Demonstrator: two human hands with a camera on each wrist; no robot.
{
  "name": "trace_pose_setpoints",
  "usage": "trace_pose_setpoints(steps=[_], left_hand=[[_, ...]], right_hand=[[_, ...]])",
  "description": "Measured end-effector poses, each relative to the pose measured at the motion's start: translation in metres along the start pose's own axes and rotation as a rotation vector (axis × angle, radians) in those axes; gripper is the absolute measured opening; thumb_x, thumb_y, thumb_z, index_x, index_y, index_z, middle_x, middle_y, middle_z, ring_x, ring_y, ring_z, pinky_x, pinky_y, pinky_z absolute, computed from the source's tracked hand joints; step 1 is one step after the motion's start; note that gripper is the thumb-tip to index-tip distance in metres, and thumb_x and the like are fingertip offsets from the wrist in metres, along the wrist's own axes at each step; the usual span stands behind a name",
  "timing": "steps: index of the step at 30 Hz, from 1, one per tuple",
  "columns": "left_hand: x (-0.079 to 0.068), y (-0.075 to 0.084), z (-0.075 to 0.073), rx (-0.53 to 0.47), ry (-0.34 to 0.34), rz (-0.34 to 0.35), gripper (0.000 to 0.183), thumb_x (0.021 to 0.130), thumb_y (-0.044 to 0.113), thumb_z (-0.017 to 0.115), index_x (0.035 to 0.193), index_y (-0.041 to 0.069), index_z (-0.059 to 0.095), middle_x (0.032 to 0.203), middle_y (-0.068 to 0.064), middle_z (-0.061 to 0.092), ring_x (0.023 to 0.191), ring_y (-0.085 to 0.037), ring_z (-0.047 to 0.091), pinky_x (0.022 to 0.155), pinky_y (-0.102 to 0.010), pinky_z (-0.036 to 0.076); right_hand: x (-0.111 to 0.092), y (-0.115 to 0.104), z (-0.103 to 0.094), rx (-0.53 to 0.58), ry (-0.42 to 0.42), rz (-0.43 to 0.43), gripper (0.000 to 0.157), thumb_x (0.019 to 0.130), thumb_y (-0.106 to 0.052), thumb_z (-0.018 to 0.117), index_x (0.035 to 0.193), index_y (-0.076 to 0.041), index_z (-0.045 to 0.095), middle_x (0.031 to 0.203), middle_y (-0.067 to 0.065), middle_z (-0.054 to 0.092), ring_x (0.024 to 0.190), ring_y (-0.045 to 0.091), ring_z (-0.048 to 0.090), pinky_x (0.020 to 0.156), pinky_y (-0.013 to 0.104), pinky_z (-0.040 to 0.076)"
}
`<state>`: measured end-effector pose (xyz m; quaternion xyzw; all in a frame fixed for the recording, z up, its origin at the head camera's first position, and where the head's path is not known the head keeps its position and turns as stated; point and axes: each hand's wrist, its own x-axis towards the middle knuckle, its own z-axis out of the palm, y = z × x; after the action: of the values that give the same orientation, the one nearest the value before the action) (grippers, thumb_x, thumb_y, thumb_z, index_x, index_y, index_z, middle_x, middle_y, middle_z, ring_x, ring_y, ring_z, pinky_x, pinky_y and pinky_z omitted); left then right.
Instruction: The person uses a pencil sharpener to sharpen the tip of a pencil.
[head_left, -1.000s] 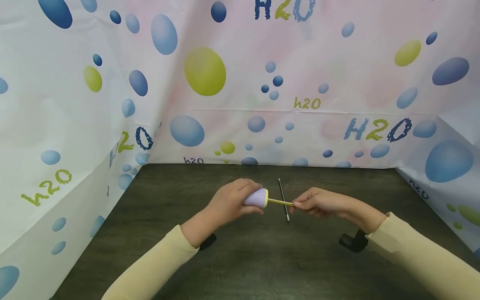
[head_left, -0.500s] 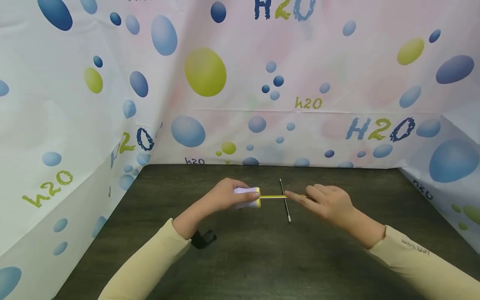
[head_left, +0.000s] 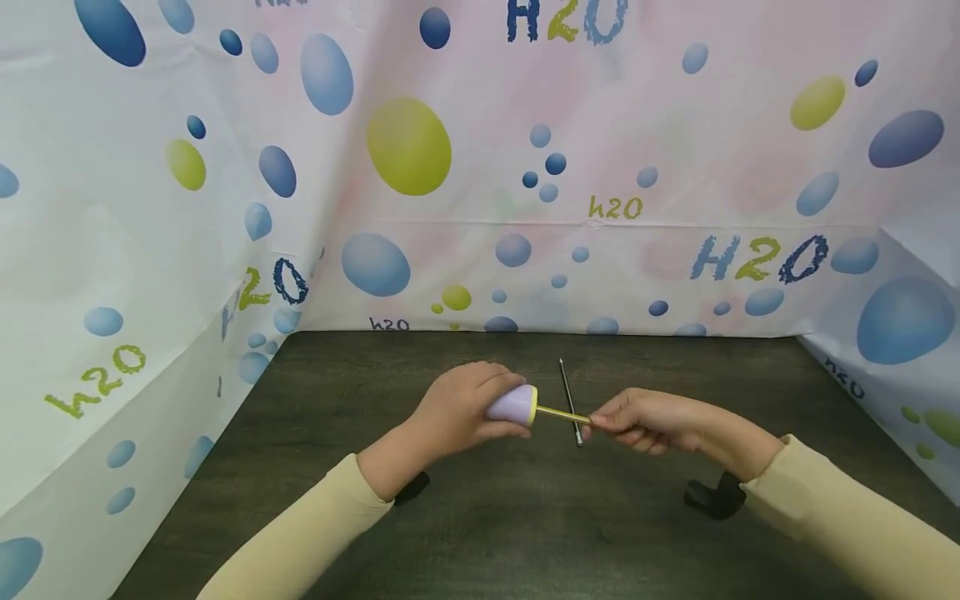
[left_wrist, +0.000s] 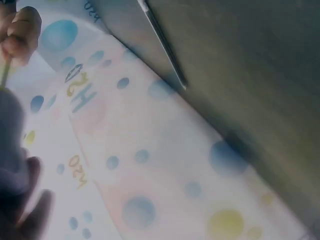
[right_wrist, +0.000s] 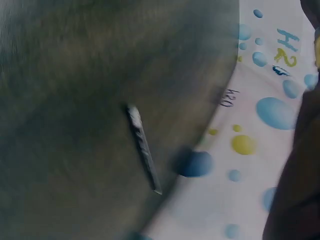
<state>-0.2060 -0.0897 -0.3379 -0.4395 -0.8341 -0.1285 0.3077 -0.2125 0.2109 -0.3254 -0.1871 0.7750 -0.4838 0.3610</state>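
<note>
In the head view my left hand (head_left: 457, 412) grips a lilac pencil sharpener (head_left: 512, 406) with a yellow rim, held sideways above the table. A yellow pencil (head_left: 558, 413) runs into its right end, tip hidden inside. My right hand (head_left: 660, 418) pinches that pencil near its outer end between thumb and fingers. The left wrist view has the sharpener (left_wrist: 11, 145) blurred at the left edge, with the right hand (left_wrist: 22, 35) above it. Behind the yellow pencil, a dark pencil (head_left: 567, 387) with a pale end lies on the table. The right wrist view shows my right hand (right_wrist: 295, 175) only as a dark shape.
The dark wood-look table (head_left: 495, 533) is bordered at the back and sides by white sheeting (head_left: 480, 192) printed with blue and green bubbles. Black camera mounts (head_left: 716, 497) hang at both wrists.
Half a second ago both hands were rolled the other way, with my right index finger stretched along the pencil. Both have turned back, tilting the sharpener and pencil. The dark pencil lies still.
</note>
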Motion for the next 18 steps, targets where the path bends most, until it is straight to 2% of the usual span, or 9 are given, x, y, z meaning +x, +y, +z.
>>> trace_pose_setpoints(steps=[2, 4, 6, 8, 11, 13, 15, 17, 18], left_hand=[[0.001, 0.0, 0.0, -0.061, -0.065, -0.088, 0.057, 0.072, 0.045, 0.092, 0.113, 0.01, 0.071, 0.103, -0.001, 0.075, 0.087, -0.015, 0.071, 0.071, -0.028, 0.057], [0.004, -0.001, -0.001, -0.204, -0.184, -0.268, 0.053, 0.077, 0.043, 0.089, 0.114, 0.009, 0.073, 0.101, -0.003, 0.076, 0.081, -0.015, 0.068, 0.066, -0.026, 0.054], [0.008, -0.005, -0.003, -0.398, -0.316, -0.491, 0.05, 0.083, 0.043, 0.083, 0.116, 0.007, 0.074, 0.1, -0.006, 0.076, 0.077, -0.014, 0.065, 0.064, -0.025, 0.052], [0.012, -0.009, -0.004, -0.642, -0.437, -0.703, 0.046, 0.09, 0.041, 0.076, 0.116, 0.003, 0.074, 0.095, -0.008, 0.074, 0.072, -0.012, 0.063, 0.064, -0.025, 0.053], [0.017, -0.014, -0.006, -0.955, -0.594, -0.903, 0.046, 0.099, 0.04, 0.064, 0.11, -0.003, 0.073, 0.085, -0.008, 0.068, 0.062, -0.009, 0.062, 0.064, -0.026, 0.056], [0.018, -0.015, -0.007, -1.092, -0.67, -0.96, 0.045, 0.102, 0.039, 0.059, 0.104, -0.005, 0.072, 0.079, -0.006, 0.065, 0.056, -0.01, 0.062, 0.062, -0.026, 0.057], [0.018, -0.012, -0.007, -1.13, -0.701, -0.953, 0.046, 0.103, 0.039, 0.057, 0.102, -0.005, 0.071, 0.078, -0.005, 0.064, 0.054, -0.009, 0.061, 0.061, -0.026, 0.057], [0.019, -0.008, -0.007, -1.08, -0.671, -0.923, 0.044, 0.1, 0.037, 0.061, 0.104, -0.004, 0.073, 0.08, -0.005, 0.066, 0.056, -0.01, 0.062, 0.061, -0.027, 0.057], [0.019, -0.006, -0.006, -1.021, -0.637, -0.894, 0.043, 0.099, 0.037, 0.064, 0.106, -0.004, 0.074, 0.083, -0.006, 0.068, 0.06, -0.01, 0.063, 0.061, -0.027, 0.057]], right_hand=[[-0.002, 0.0, 0.003, -0.163, 0.078, -0.101, 0.037, 0.109, -0.026, 0.049, 0.124, 0.001, 0.069, 0.058, -0.01, 0.038, 0.048, 0.004, 0.023, 0.046, 0.024, 0.023], [-0.004, 0.0, 0.009, -0.444, 0.267, -0.273, 0.041, 0.107, -0.034, 0.054, 0.128, -0.003, 0.07, 0.06, -0.011, 0.046, 0.05, 0.001, 0.03, 0.048, 0.023, 0.029], [-0.004, 0.001, 0.014, -0.779, 0.491, -0.495, 0.046, 0.106, -0.044, 0.051, 0.126, -0.008, 0.071, 0.065, -0.009, 0.056, 0.052, 0.001, 0.041, 0.049, 0.022, 0.034], [-0.005, 0.001, 0.017, -1.108, 0.707, -0.738, 0.044, 0.107, -0.046, 0.047, 0.124, -0.013, 0.071, 0.069, -0.009, 0.059, 0.054, 0.004, 0.045, 0.048, 0.021, 0.035], [-0.005, 0.002, 0.015, -1.472, 0.958, -1.136, 0.035, 0.112, -0.022, 0.042, 0.137, -0.012, 0.064, 0.072, -0.002, 0.056, 0.055, 0.01, 0.045, 0.046, 0.021, 0.032], [-0.004, 0.003, 0.013, -1.576, 1.036, -1.309, 0.038, 0.11, -0.006, 0.042, 0.145, -0.01, 0.058, 0.07, 0.001, 0.051, 0.055, 0.012, 0.039, 0.045, 0.023, 0.029], [-0.003, 0.005, 0.014, -1.569, 1.065, -1.383, 0.038, 0.108, -0.003, 0.044, 0.142, -0.009, 0.06, 0.068, 0.001, 0.05, 0.053, 0.012, 0.038, 0.043, 0.022, 0.027], [-0.002, 0.007, 0.016, -1.502, 1.052, -1.348, 0.031, 0.111, -0.015, 0.044, 0.124, -0.009, 0.071, 0.065, -0.001, 0.05, 0.049, 0.01, 0.039, 0.041, 0.02, 0.026], [-0.002, 0.008, 0.017, -1.454, 1.026, -1.288, 0.034, 0.112, -0.023, 0.043, 0.114, -0.011, 0.074, 0.063, -0.003, 0.051, 0.048, 0.008, 0.039, 0.04, 0.019, 0.025]])
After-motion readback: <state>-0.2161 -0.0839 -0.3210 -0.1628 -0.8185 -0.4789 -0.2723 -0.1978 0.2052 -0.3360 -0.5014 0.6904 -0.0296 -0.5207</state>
